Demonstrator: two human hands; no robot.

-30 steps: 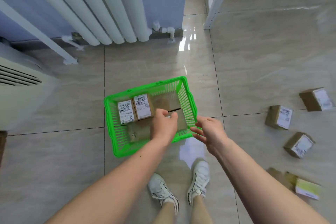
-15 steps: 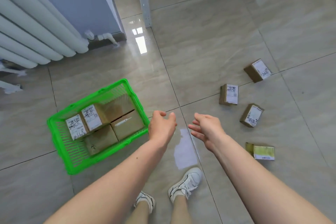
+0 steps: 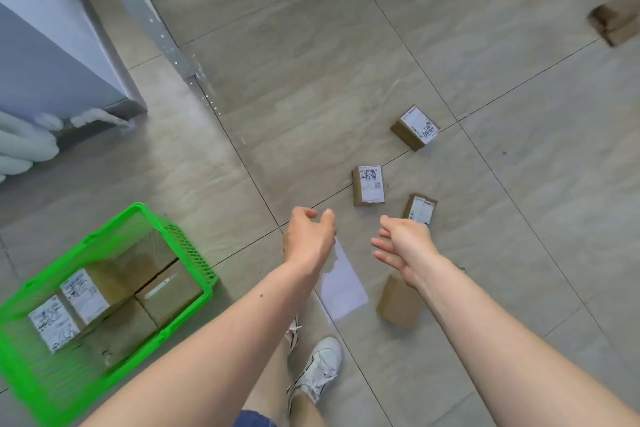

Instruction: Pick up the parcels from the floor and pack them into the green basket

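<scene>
The green basket (image 3: 194, 253) is seen at the lower left of the frame, its left and bottom edges cut off by the border. Four parcels are packed inside: two labelled parcels (image 3: 69, 308) side by side at the left, a plain brown parcel (image 3: 169, 295) against the right wall, and a fourth (image 3: 121, 336) in blur below them. On the floor tiles (image 3: 311, 80), right of centre, three more labelled parcels are spread: one (image 3: 415, 128) highest, one (image 3: 369, 185) in the middle, and one (image 3: 420, 210) partly hidden behind the right hand (image 3: 405, 250). A plain brown box (image 3: 398, 302) is half covered by the right forearm. At the upper right, another box (image 3: 614, 21) is cut by the frame edge and smeared by motion, and what lies beyond it cannot be made out.

Both hands are held empty above the floor. The left hand (image 3: 308, 236) is loosely curled, nothing gripped; the right hand is spread with relaxed fingers. A white shoe (image 3: 322, 367) is seen at the bottom centre, the other foot mostly hidden behind the left forearm.

Against half a second ago, the view has been swung right: the basket has slid toward the lower left corner, the radiator (image 3: 20, 149) is nearly gone, and the floor parcels now sit closer to the hands.
</scene>
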